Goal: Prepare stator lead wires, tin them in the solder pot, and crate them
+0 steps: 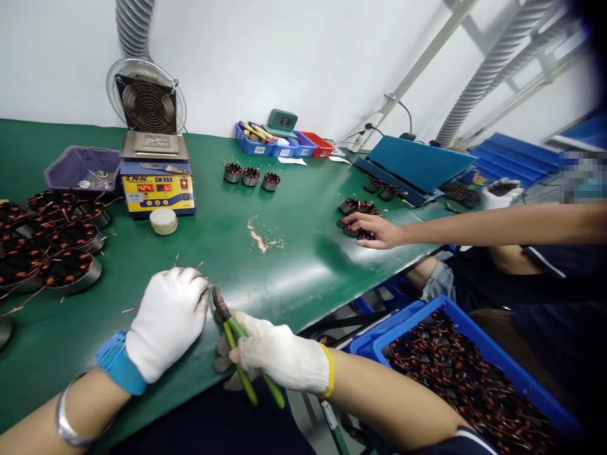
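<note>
My left hand point(168, 319), in a white glove with a blue strap at the wrist, is closed over a motor stator. The hand hides the stator's body; thin copper wire ends point(129, 310) stick out around it. In my white-gloved right hand point(284, 357) are green-handled wire cutters point(233, 332). Their dark jaws point up at the left hand's fingertips, right by a wire end there. Whether the jaws touch the wire is too small to tell. Small copper clippings point(260, 240) lie on the green table point(303, 272) beyond my hands.
Stacked wound stators point(71, 268) sit at left beside a purple bin point(80, 167) and a yellow-blue soldering pot point(158, 186) with a fan. Three stators point(250, 177) stand at the back. A co-worker's hand point(379, 230) rests on stators at right, above a full blue crate point(446, 303).
</note>
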Motion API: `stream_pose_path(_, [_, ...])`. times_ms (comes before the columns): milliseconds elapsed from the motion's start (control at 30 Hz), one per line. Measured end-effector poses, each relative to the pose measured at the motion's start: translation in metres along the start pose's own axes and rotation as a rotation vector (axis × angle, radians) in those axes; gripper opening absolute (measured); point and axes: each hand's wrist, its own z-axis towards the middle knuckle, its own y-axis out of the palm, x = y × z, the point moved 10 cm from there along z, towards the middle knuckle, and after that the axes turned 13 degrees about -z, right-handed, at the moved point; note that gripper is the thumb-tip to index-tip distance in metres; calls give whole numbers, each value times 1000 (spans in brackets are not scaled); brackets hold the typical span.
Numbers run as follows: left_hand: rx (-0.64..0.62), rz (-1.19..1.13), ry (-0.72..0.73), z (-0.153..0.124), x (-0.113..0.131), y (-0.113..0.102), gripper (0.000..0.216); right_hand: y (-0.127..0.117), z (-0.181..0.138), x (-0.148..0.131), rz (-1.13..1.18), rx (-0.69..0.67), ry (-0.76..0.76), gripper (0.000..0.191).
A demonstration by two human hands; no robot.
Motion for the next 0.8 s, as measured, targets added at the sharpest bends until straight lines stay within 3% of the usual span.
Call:
stream_pose_path(333, [-18, -22, 4, -1, 0, 1, 20, 0, 9, -7, 69, 48, -68, 39])
stream_pose_path(633, [-23, -37, 17, -1, 0, 1, 19, -10, 16, -8, 2, 96, -166, 25])
stream_pose_path(800, [-56, -141, 65, -2, -1, -2, 19, -28, 14, -20, 19, 66, -131, 41])
